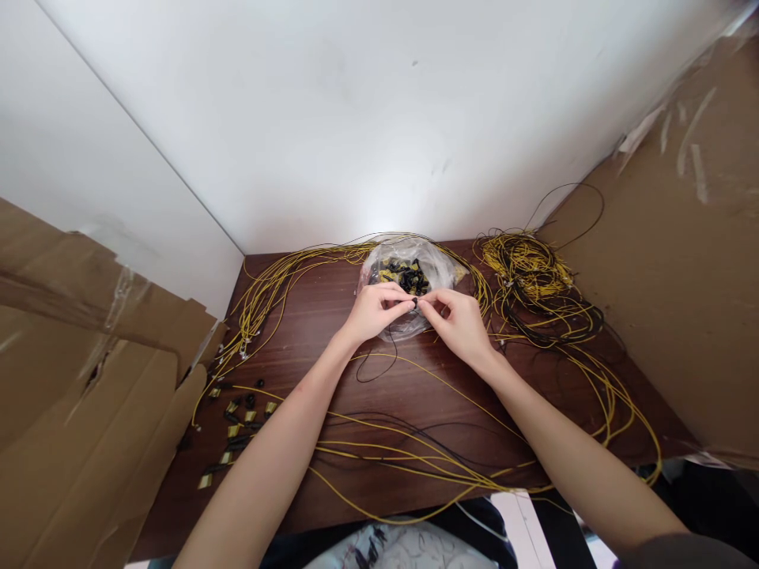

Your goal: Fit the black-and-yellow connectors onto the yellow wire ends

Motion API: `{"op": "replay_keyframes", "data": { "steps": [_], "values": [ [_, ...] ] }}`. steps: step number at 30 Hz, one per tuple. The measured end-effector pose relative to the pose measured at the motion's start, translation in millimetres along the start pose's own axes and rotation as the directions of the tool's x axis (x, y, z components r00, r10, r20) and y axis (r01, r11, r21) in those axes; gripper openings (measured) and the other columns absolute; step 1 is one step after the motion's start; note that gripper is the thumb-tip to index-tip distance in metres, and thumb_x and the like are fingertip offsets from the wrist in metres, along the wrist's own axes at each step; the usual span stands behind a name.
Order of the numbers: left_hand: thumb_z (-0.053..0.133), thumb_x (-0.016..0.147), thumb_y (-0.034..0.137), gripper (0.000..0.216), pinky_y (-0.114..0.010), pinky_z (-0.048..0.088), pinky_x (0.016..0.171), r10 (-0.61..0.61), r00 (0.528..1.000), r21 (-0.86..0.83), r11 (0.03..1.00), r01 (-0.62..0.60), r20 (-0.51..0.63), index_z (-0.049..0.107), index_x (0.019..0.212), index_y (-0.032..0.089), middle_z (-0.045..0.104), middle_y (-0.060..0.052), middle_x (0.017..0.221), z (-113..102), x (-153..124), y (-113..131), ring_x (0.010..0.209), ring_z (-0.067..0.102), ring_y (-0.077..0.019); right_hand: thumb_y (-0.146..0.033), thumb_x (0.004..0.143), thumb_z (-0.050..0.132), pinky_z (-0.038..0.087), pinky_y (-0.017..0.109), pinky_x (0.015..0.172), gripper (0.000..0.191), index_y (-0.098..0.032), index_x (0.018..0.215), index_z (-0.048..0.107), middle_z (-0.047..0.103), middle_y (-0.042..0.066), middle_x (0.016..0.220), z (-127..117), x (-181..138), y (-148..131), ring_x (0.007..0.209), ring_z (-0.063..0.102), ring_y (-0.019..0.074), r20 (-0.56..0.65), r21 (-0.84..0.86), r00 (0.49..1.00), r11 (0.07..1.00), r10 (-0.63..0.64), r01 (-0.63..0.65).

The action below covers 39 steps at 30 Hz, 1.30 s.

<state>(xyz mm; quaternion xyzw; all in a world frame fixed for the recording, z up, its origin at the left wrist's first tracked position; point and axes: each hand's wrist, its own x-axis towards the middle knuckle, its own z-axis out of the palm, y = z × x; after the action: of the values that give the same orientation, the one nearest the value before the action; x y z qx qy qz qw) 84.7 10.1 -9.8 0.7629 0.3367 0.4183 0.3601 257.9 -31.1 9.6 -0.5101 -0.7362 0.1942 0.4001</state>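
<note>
My left hand and my right hand meet in front of a clear plastic bag. Both are closed in a pinch, fingertips almost touching, on a small black piece whose exact kind is too small to make out. A thin black wire hangs in a loop below my left fingers; whether it joins the piece I cannot tell. Inside the opened bag lie many small black and yellow parts, just beyond my fingertips. One yellow wire runs across the table under my right forearm.
Yellow wires fan out at the left, and a tangled yellow and black wire bundle lies at the right. Small black and yellow parts sit front left on the brown table. Cardboard walls flank it; a white wall stands behind.
</note>
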Motion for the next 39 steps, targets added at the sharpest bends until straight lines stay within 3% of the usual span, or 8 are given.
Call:
{"op": "replay_keyframes", "data": {
  "steps": [18, 31, 39],
  "values": [
    [0.065, 0.076, 0.03, 0.019, -0.02, 0.037, 0.052, -0.005, 1.0, 0.061, 0.998, 0.004, 0.011, 0.073, 0.084, 0.014, 0.065, -0.005, 0.078, 0.2, -0.2, 0.7, 0.056, 0.048, -0.0072, -0.025, 0.085, 0.053, 0.041, 0.027, 0.06, 0.017, -0.017, 0.078, 0.067, 0.068, 0.004, 0.078, 0.7, -0.9, 4.0, 0.067, 0.059, 0.0168, 0.02, -0.036, 0.999, 0.999, -0.026, 0.027],
    [0.061, 0.078, 0.029, 0.02, -0.02, 0.035, 0.052, -0.03, 0.999, 0.104, 0.994, 0.032, -0.022, 0.069, 0.084, 0.012, 0.06, -0.003, 0.072, 1.2, -1.0, 1.3, 0.055, 0.046, -0.0079, -0.031, 0.085, 0.051, 0.041, 0.026, 0.057, 0.023, -0.017, 0.075, 0.067, 0.067, 0.003, 0.07, -7.7, 4.1, -1.1, 0.059, 0.056, 0.015, -0.023, 0.002, 0.999, 0.999, 0.041, -0.041],
    [0.06, 0.078, 0.028, 0.018, -0.021, 0.036, 0.054, -0.024, 0.999, 0.107, 0.994, 0.026, -0.026, 0.069, 0.084, 0.013, 0.059, -0.002, 0.07, 1.6, -1.1, 0.5, 0.056, 0.047, -0.008, -0.027, 0.081, 0.056, 0.041, 0.025, 0.055, 0.015, -0.018, 0.08, 0.067, 0.066, 0.002, 0.071, -6.3, 2.5, -2.3, 0.057, 0.054, 0.0135, -0.021, 0.049, 1.0, 0.999, 0.013, -0.012]
  ]
}}
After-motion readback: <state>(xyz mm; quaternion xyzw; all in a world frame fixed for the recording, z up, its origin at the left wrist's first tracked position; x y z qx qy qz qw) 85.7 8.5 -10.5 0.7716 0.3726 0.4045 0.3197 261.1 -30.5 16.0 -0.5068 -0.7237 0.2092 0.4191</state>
